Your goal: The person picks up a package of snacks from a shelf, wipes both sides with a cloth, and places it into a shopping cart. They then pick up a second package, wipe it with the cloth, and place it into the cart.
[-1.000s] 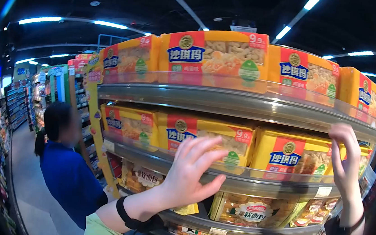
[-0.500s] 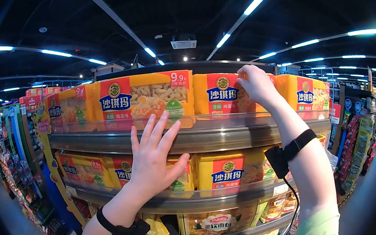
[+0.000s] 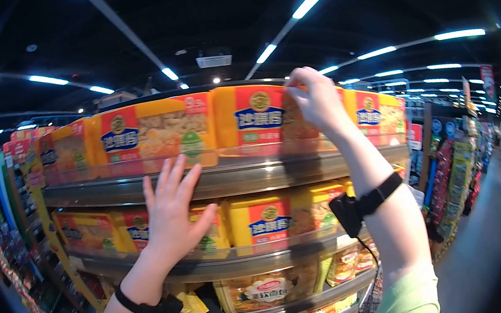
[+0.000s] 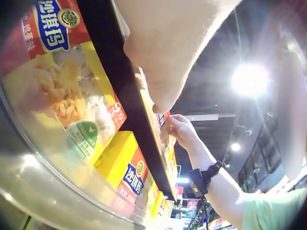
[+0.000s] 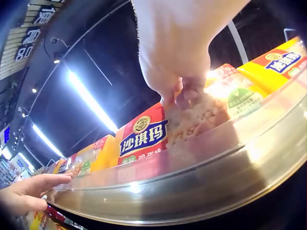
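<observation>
My right hand [image 3: 300,95] is raised to the top shelf and pinches the upper edge of a yellow and red snack package [image 3: 254,120] with a blue label. In the right wrist view the curled fingertips [image 5: 184,96] sit on the top of that package [image 5: 148,132]. My left hand [image 3: 186,195] is lower, its fingers straight and spread against the metal shelf rail [image 3: 109,188] under the top row. The left wrist view has a package [image 4: 62,91] close up behind a clear shelf lip, with the right hand [image 4: 178,130] farther off.
The curved store shelving [image 3: 265,257] carries rows of the same yellow packages on two levels and clear bags of bread [image 3: 262,287] below. An aisle [image 3: 476,257] runs off to the right beside hanging goods racks [image 3: 450,176]. More shelves [image 3: 0,193] stand at the left.
My right hand rose from the middle shelf to the top shelf and took hold of a package's upper edge. My left hand stayed flat near the rail. The view swung right.
</observation>
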Demonstrator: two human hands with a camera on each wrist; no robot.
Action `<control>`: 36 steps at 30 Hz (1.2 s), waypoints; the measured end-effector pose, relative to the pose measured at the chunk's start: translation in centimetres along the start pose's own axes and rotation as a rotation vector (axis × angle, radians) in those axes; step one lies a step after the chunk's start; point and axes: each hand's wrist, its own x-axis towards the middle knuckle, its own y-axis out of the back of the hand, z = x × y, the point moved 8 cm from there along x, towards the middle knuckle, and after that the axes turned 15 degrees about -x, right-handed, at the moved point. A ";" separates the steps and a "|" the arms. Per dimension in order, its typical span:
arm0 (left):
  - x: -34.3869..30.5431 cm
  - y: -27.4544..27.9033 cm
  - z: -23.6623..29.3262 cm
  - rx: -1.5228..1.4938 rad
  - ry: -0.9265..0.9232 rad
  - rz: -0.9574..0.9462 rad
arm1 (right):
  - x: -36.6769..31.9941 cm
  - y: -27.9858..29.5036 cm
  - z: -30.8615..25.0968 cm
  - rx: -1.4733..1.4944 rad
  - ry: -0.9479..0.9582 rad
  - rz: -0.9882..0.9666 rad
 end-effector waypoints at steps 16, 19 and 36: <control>-5.3 0.5 1.6 -0.163 -0.013 -0.003 | -0.8 -0.6 2.6 -0.005 -0.045 0.050; -6.1 0.9 1.7 -0.166 -0.029 -0.024 | -0.5 -0.8 3.1 0.010 -0.053 0.050; -7.7 0.6 1.1 -0.171 -0.006 -0.001 | -2.9 -1.0 -0.4 -0.100 0.123 0.106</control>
